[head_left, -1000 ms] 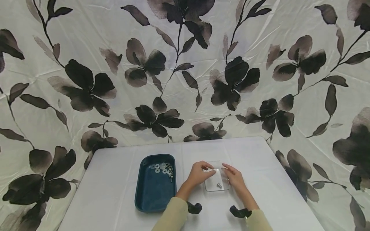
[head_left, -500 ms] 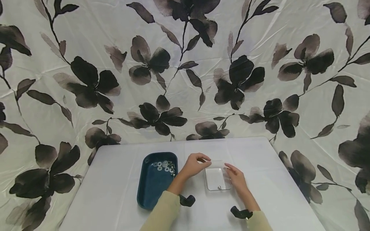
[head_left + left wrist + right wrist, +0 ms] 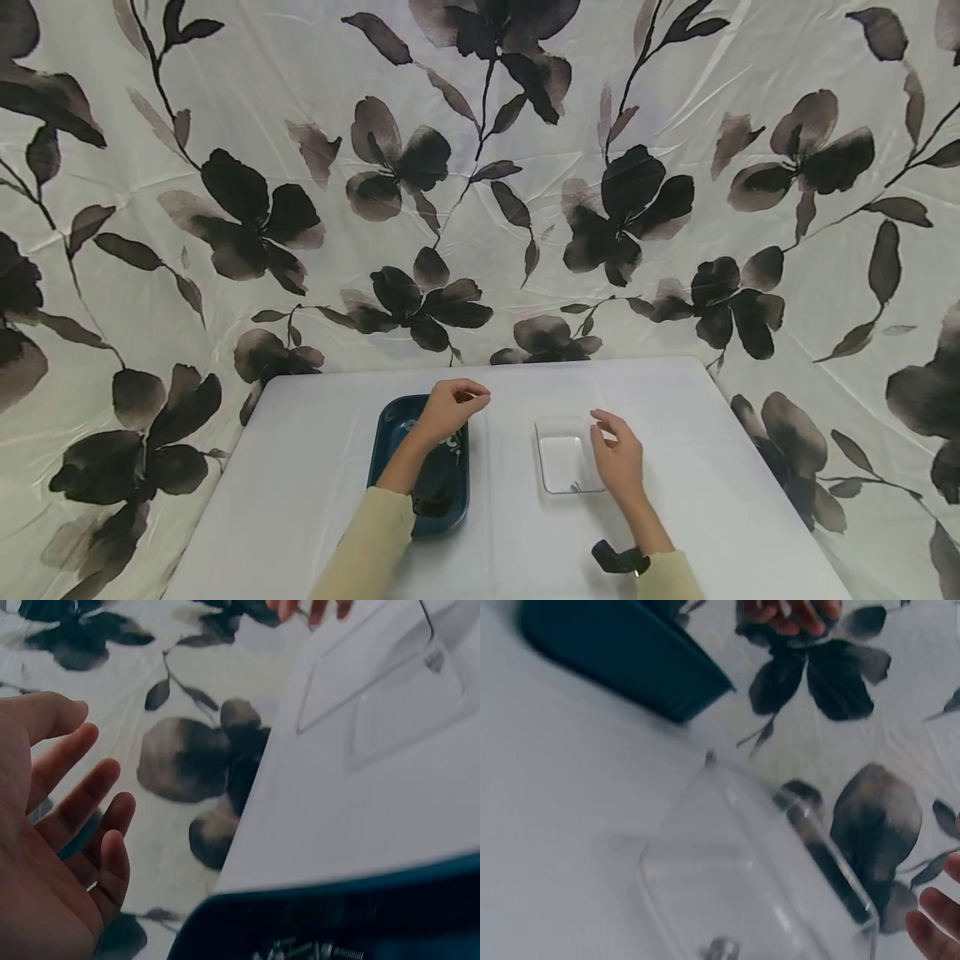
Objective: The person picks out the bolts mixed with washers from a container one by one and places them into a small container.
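Note:
My left hand (image 3: 447, 410) is over the far end of a blue tray (image 3: 459, 512), its fingers loosely bent. In the left wrist view, no object shows between its thumb and fingers (image 3: 75, 802). Inside that tray lie metal bolts (image 3: 341, 951), partly hidden by the hand in the head view, with a few pale washers. My right hand (image 3: 619, 454) hovers at the right side of a clear square box (image 3: 543, 467), fingers relaxed. One small bolt (image 3: 575, 487) lies near the box's front edge; it also shows in the right wrist view as a blurred metal piece (image 3: 721, 949).
Tray and box stand apart on a white-covered table (image 3: 510, 533), the tray on the left. Behind the table hangs a floral cloth (image 3: 480, 208) that also runs along both sides.
My left hand has left the clear box and moved left to above the blue tray. The right hand stays by the box, its fingers slightly raised. The bolt has slid towards the box's front edge.

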{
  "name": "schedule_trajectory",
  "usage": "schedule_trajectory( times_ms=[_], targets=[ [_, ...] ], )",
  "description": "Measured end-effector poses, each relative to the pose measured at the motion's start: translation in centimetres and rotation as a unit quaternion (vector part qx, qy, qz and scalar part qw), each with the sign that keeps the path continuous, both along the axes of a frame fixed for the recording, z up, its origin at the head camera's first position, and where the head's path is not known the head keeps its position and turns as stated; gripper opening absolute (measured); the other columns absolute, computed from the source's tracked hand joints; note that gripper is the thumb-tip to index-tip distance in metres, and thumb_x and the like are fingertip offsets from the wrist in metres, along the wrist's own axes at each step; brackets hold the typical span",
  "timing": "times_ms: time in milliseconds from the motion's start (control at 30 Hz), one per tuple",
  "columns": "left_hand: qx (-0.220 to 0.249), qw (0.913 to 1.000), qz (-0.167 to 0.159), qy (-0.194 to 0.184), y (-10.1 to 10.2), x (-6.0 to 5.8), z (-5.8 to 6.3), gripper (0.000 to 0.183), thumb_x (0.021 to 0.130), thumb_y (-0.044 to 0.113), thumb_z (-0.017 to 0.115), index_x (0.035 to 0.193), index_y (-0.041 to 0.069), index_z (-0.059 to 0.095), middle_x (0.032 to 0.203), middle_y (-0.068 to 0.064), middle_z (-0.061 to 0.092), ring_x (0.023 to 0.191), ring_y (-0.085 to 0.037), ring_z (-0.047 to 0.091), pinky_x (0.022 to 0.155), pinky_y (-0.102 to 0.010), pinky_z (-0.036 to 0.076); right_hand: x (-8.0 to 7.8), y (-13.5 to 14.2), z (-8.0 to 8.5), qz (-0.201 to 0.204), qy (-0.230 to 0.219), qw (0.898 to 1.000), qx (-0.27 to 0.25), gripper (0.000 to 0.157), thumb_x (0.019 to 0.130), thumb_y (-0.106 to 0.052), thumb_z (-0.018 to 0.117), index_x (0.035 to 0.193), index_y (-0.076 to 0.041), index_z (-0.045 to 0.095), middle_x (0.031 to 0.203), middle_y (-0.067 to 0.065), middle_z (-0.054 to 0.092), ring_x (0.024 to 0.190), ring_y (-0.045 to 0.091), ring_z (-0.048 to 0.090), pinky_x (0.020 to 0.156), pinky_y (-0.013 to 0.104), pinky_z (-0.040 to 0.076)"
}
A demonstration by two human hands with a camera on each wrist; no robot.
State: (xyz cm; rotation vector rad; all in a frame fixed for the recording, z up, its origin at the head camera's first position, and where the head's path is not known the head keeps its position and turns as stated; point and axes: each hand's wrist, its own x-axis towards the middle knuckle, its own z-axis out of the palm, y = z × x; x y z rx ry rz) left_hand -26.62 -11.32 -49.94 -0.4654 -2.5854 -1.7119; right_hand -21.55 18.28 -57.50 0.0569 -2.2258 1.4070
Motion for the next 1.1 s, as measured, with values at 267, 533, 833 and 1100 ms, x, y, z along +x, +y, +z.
schedule_trajectory(
  times_ms=[267, 533, 833, 1100],
  targets=[
    [-0.006, 0.9990, 0.044, 0.003, -4.0, -0.4, -1.1, 0.011, 0.092, 0.016, 0.069, 0.098, 0.009, 0.074, 0.093, -0.002, 0.069, 0.081, -0.018, 0.063, 0.072, -0.033, 0.050, 0.6, -4.2, 2.5, 0.047, 0.053, 0.997, -0.016, 0.021, 0.091, 0.000, 0.062, 0.109, -0.006, 0.069, 0.108, 0.003, 0.069, 0.095, 0.020, 0.066, 0.070, 0.028, 0.054],
    [-0.009, 0.9971, 0.073, -0.021, -6.4, 0.3, -2.5, 0.019, 0.091, 0.017, 0.070, 0.100, 0.001, 0.073, 0.093, -0.006, 0.069, 0.084, -0.027, 0.063, 0.071, -0.033, 0.048, 0.8, -9.6, 3.5, 0.111, 0.012, 0.992, -0.057, 0.021, 0.091, -0.003, 0.063, 0.111, -0.005, 0.069, 0.109, 0.002, 0.069, 0.095, 0.020, 0.065, 0.071, 0.030, 0.054],
    [-0.005, 0.9972, 0.069, -0.030, -7.1, 1.3, -3.6, 0.021, 0.090, 0.016, 0.071, 0.101, -0.002, 0.072, 0.095, -0.005, 0.070, 0.081, -0.018, 0.063, 0.072, -0.033, 0.049, 1.4, -14.0, 1.6, 0.184, -0.084, 0.977, -0.069, 0.024, 0.095, -0.016, 0.063, 0.117, -0.009, 0.067, 0.120, 0.004, 0.064, 0.102, 0.022, 0.064, 0.077, 0.030, 0.053],
    [-0.012, 0.9971, 0.072, -0.019, -8.1, 1.0, -5.7, 0.019, 0.089, 0.015, 0.072, 0.100, -0.001, 0.073, 0.094, -0.002, 0.070, 0.081, -0.022, 0.064, 0.069, -0.029, 0.049, 1.9, -15.9, -0.6, 0.224, -0.151, 0.958, -0.098, 0.031, 0.092, -0.020, 0.066, 0.121, -0.009, 0.065, 0.127, 0.007, 0.060, 0.106, 0.027, 0.063, 0.076, 0.034, 0.054]
  ],
)
